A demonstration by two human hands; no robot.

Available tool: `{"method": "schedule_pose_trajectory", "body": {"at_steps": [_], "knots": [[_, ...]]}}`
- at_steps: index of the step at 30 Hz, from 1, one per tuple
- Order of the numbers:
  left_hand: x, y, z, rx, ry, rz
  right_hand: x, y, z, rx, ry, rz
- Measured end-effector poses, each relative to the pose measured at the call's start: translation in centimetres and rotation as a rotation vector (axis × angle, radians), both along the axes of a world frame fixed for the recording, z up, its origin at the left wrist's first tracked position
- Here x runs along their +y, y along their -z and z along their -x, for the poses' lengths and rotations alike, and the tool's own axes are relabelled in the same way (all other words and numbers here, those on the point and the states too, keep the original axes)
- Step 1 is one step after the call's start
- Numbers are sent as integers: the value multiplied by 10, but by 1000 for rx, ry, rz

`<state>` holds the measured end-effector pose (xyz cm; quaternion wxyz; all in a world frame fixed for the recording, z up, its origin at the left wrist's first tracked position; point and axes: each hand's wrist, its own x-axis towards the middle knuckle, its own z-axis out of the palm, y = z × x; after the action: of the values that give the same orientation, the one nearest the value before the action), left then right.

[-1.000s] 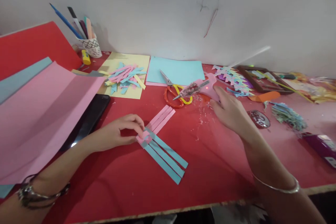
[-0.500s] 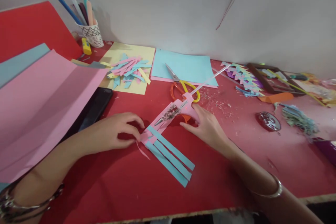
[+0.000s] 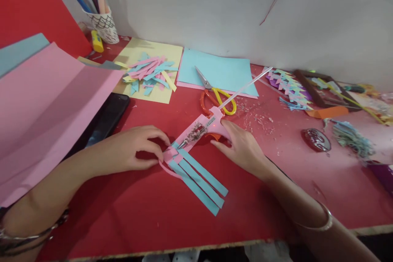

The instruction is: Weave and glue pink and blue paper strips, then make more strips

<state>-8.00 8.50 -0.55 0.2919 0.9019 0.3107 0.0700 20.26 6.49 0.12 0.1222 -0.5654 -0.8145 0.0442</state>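
- Lying on the red table (image 3: 132,217), between the two hands and near its front edge, was a woven paper piece (image 3: 170,155), its small interlaced patch made of pink and light-blue bands.
- Three blue strips (image 3: 201,184) fanned from the patch toward the lower right, flat and narrowly parted; pink strips (image 3: 185,132) ran toward the upper right, partly hidden under the tool.
- One loose pink strip (image 3: 172,172), thinner to the eye, curved from the left fingertips toward the blue ones.
- Pinching at the patch's left corner, the left hand (image 3: 135,151) had thumb and forefinger together there, its other fingers bent.
- Gripping the handle of a pink glue gun (image 3: 215,122), the right hand (image 3: 244,147) had its thumb near the orange trigger (image 3: 215,136).
- The metal nozzle (image 3: 182,144) pointed down at the patch's upper edge; whether it touched could not be told. A clear glue stick (image 3: 248,86) rose from the back.
- Dark residue marked the gun's barrel, beside a small label (image 3: 211,121) whose print was too small to read.
- The white cup (image 3: 104,26) bore a drawn scale pattern, and the dark-red oval (image 3: 317,140) showed pale, curling marks, not legible as words.
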Motion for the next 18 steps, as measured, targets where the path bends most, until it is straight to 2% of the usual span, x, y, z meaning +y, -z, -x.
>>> {"method": "schedule_pose_trajectory", "body": {"at_steps": [6, 18], "knots": [[1, 0, 0, 13, 15, -17, 0, -2, -1, -37, -2, 39], [1, 1, -1, -9, 24, -17, -1, -1, 0, -49, 15, -4]]}}
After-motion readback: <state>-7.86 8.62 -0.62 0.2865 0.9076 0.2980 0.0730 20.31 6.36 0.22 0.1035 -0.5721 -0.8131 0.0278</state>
